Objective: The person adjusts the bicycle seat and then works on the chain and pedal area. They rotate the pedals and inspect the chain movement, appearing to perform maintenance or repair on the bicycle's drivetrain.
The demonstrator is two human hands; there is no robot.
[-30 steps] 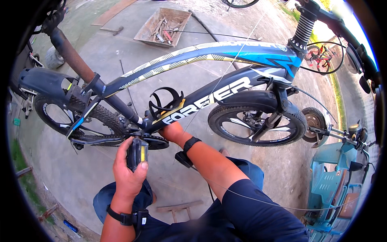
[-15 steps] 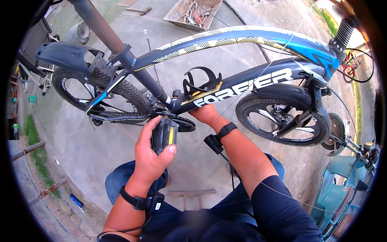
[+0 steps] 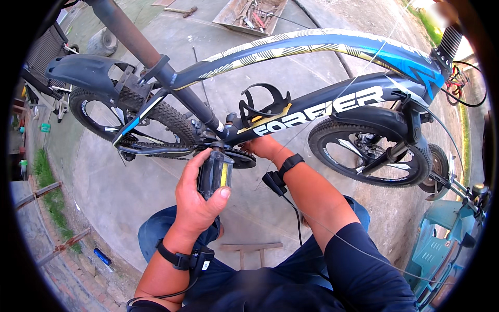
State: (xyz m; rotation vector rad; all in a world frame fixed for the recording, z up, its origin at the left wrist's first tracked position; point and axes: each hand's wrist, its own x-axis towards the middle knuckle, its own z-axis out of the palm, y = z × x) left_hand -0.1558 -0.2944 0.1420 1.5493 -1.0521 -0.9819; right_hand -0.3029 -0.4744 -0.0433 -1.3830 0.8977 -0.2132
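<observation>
A dark bicycle (image 3: 317, 106) with blue and pale yellow trim stands across in front of me. My left hand (image 3: 196, 192) is wrapped round a black pedal (image 3: 214, 176) with a yellow reflector, thumb on its near edge. My right hand (image 3: 264, 147) reaches in under the lower frame tube, beside the chainring (image 3: 242, 158). Its fingertips are partly hidden by the tube and crank area, so their grip is unclear. A black bottle cage (image 3: 265, 102) sits on the tube just above that hand. The chain (image 3: 165, 155) runs back to the rear wheel (image 3: 104, 115).
A metal tray of tools (image 3: 228, 20) and a hammer (image 3: 184, 11) lie on the concrete beyond the bicycle. The front wheel (image 3: 325, 151) is right of my right forearm. A low wooden stool (image 3: 250, 245) is between my legs. A teal vehicle (image 3: 434, 244) stands at the right.
The bicycle sits slightly further right and, at the front, lower in view. My right fingers show a little more beside the chainring. My left hand keeps its hold on the pedal.
</observation>
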